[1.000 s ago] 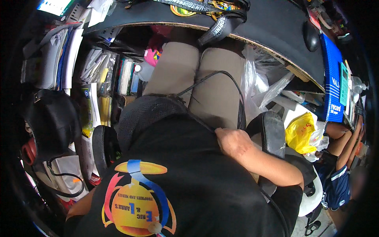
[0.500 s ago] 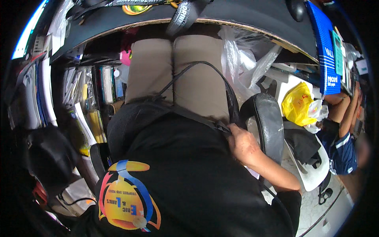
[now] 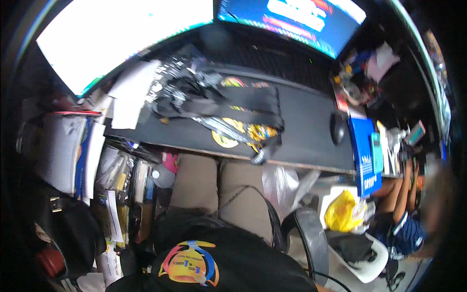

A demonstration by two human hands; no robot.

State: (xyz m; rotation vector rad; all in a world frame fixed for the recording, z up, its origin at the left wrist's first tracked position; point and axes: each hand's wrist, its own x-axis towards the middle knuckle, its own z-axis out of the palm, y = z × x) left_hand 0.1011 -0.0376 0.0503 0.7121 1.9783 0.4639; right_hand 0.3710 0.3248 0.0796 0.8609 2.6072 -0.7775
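Note:
Neither of my hands shows in the head view. My black shirt with a round coloured print (image 3: 189, 265) fills the lower middle, and my beige trousers (image 3: 199, 182) run under a black desk (image 3: 301, 131). A thin black cable (image 3: 253, 194) loops across my lap. On the desk lies a heap of black straps with round gold medals (image 3: 219, 104). A black mouse (image 3: 337, 128) sits to its right. A dark keyboard (image 3: 272, 58) lies behind the heap.
Two lit monitors (image 3: 121, 34) (image 3: 292, 17) stand at the back. A blue box (image 3: 364, 155) lies at the desk's right end, with a yellow plastic bag (image 3: 343, 211) and a black chair armrest (image 3: 311, 243) below it. Another person (image 3: 404, 219) sits at the right. Papers and books (image 3: 112, 180) crowd the left.
The view has tilted up from my lap to the desk and monitors. My right hand, earlier at my right hip by the cable, has left the picture.

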